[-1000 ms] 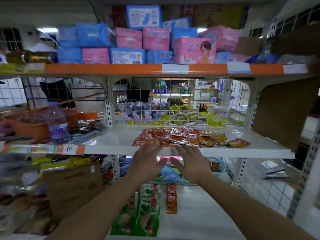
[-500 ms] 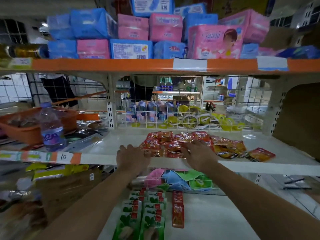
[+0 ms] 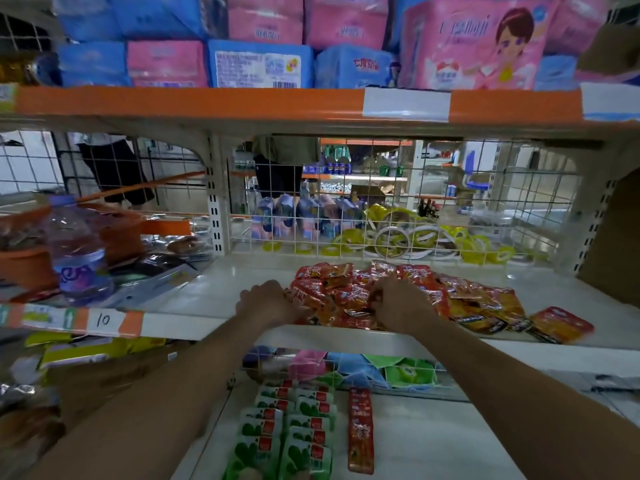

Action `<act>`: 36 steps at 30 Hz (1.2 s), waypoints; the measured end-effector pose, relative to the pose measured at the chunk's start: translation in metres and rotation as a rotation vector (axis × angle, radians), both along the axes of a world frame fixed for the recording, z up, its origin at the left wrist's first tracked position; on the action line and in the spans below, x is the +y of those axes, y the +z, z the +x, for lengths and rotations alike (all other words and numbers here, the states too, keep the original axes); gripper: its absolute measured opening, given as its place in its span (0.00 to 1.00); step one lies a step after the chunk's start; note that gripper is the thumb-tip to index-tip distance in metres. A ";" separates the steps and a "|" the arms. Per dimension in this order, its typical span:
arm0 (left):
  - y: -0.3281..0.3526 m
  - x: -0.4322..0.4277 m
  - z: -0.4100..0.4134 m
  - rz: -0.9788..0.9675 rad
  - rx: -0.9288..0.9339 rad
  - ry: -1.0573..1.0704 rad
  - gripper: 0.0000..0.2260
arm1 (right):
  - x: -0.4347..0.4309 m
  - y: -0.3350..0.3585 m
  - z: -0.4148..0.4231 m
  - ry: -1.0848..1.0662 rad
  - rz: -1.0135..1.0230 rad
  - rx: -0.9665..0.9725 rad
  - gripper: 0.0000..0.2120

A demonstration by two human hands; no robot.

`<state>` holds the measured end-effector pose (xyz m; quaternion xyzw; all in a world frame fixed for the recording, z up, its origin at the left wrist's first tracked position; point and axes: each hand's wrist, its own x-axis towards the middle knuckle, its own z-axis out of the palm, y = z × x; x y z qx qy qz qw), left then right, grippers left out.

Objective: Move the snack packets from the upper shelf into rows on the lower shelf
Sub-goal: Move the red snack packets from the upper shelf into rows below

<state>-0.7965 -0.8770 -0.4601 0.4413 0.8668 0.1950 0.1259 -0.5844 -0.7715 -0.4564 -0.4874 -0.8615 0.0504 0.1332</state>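
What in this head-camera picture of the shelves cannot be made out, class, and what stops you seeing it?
1. Left hand: head view; its own back hides the fingers, so a grip on the red snack packets cannot be told.
2. Right hand: fingers curl into the pile; how many packets it holds is hidden.
3. Green packets: nearest row cut off by the bottom edge.
4. Water bottle: label blurred.
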 end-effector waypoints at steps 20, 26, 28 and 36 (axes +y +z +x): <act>0.036 -0.029 0.055 0.781 -0.804 -0.231 0.36 | -0.026 0.031 0.036 0.030 -0.330 0.835 0.24; 0.031 -0.051 0.076 0.710 -0.909 -0.282 0.37 | -0.067 0.038 0.068 0.121 -0.452 0.918 0.19; 0.029 -0.061 0.083 0.693 -0.888 -0.295 0.33 | -0.080 0.039 0.078 0.149 -0.463 0.929 0.18; 0.023 -0.101 0.106 0.670 -0.825 -0.353 0.25 | -0.120 0.037 0.110 0.162 -0.463 0.912 0.13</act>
